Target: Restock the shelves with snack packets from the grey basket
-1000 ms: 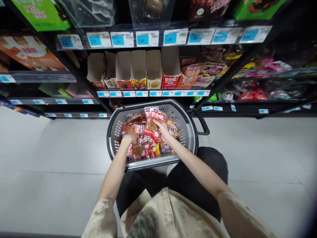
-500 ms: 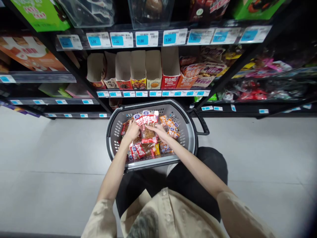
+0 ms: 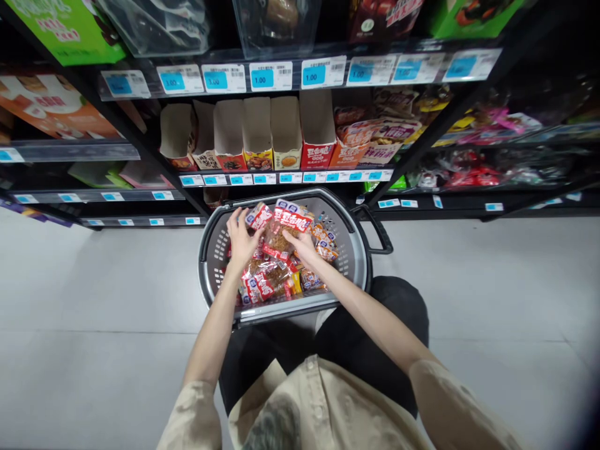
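Shelf cartons [image 3: 255, 128] stand empty, the basket [image 3: 357, 250] heaped; right hand [image 3: 304, 247] grips a red packet [image 3: 287, 226], left hand [image 3: 241, 234] rests spread against a small packet [image 3: 259, 217].

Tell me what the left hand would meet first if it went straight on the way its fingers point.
Probably the far wall of the grey perforated plastic basket, just past the left hand; depth is unclear.
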The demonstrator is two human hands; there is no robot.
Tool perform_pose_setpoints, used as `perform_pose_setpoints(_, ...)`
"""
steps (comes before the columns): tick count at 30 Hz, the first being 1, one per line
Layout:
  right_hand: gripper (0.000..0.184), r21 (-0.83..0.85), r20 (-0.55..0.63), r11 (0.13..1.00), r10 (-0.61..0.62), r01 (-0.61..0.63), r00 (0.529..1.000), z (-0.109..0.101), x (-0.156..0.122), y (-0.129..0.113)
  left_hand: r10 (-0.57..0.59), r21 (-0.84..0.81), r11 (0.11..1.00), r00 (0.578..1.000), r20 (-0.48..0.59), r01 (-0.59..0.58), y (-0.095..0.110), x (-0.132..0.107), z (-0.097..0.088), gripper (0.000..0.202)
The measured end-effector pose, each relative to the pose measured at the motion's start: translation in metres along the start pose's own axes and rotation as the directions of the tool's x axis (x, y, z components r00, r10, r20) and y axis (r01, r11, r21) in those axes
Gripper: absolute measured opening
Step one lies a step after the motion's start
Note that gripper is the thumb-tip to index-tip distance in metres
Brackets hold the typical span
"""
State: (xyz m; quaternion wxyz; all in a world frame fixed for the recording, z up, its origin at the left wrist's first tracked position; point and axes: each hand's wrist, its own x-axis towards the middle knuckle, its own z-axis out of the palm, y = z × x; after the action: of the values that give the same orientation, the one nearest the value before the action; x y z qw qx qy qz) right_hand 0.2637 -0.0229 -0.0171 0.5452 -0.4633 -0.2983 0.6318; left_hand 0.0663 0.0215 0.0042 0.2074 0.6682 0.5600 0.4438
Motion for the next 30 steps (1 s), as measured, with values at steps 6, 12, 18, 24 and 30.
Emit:
perform_pose_setpoints(6,0.055,0.144,0.106,0.989,0.026,-0.042,0.994,0.004,-0.005,-0.013,-0.389,-0.496,0.679,0.838,0.383,0.542,-0.011,0.001,0.007,0.069)
perform_pose_setpoints(12,0.053,0.101,0.128,0.994,0.039,-0.052,0.991,0.005,-0.006,-0.006,-0.308,-0.57,0.661,0.869,0.388,0.488,0.003,-0.004,0.007,0.064)
perform_pose_setpoints(18,0.048,0.034,-0.016,0.999,-0.025,0.026,1.0,-0.003,0.001,0.006,-0.299,-0.54,0.729,0.905,0.304,0.422,0.003,0.0,0.007,0.045)
perform_pose_setpoints(24,0.047,0.09,-0.069,0.995,-0.042,0.049,0.997,-0.003,0.002,0.005,-0.357,-0.492,0.699,0.85,0.388,0.519,-0.002,-0.001,0.008,0.052)
perform_pose_setpoints(30,0.048,0.132,-0.045,0.99,-0.046,0.051,0.998,0.001,0.001,0.002,-0.218,-0.565,0.685,0.87,0.442,0.459,0.0,-0.005,0.012,0.063)
